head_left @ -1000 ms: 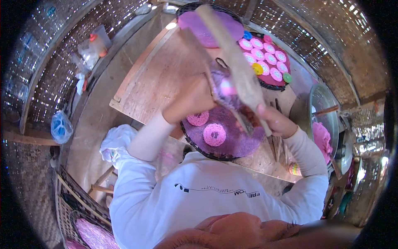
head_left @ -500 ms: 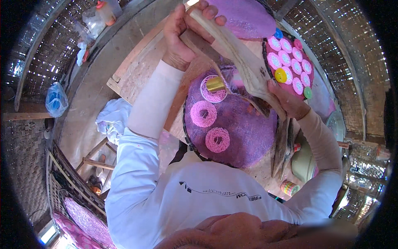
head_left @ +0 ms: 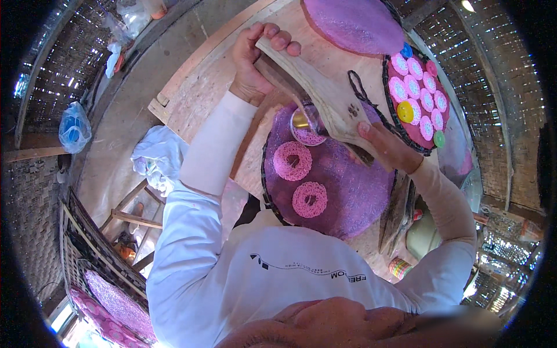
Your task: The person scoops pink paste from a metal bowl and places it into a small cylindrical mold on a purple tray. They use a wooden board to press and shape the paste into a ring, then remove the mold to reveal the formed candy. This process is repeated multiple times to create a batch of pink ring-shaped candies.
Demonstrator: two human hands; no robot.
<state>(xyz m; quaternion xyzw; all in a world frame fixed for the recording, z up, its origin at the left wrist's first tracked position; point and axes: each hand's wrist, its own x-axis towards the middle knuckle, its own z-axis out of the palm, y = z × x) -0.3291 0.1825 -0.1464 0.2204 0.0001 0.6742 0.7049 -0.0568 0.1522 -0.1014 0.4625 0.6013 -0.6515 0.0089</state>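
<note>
Left hand (head_left: 255,58) is raised over the far side of the wooden tabletop (head_left: 203,87), fingers curled tight round the handle end of a long wooden press (head_left: 325,95); grip closed, firm. Right hand (head_left: 386,145) sits at the press's lower end, fingers wrapped under the wood, thumb on top, also closed on it, so both hands share the one tool, approx. slanting down from upper left to lower right. The lower end hangs directly over a round woven tray (head_left: 342,185) lined w/ purple mesh, evidently so whatever leaves the press lands on the tray. Under the spout a small pink noodle disc (head_left: 306,136) is forming, w/ a brass-coloured mould piece (head_left: 300,119) just beside it; whether strands are touching it I cannot tell. Two finished pink rings (head_left: 292,160) lie flat nearer the person, spaced apart, not touching. A second tray (head_left: 415,95) to the right carries a packed batch of similar pink rounds plus a yellow piece and a green piece. A purple domed cover (head_left: 354,23) rests at the far edge. Blue plastic bag (head_left: 74,124) hangs well off to the left.
</note>
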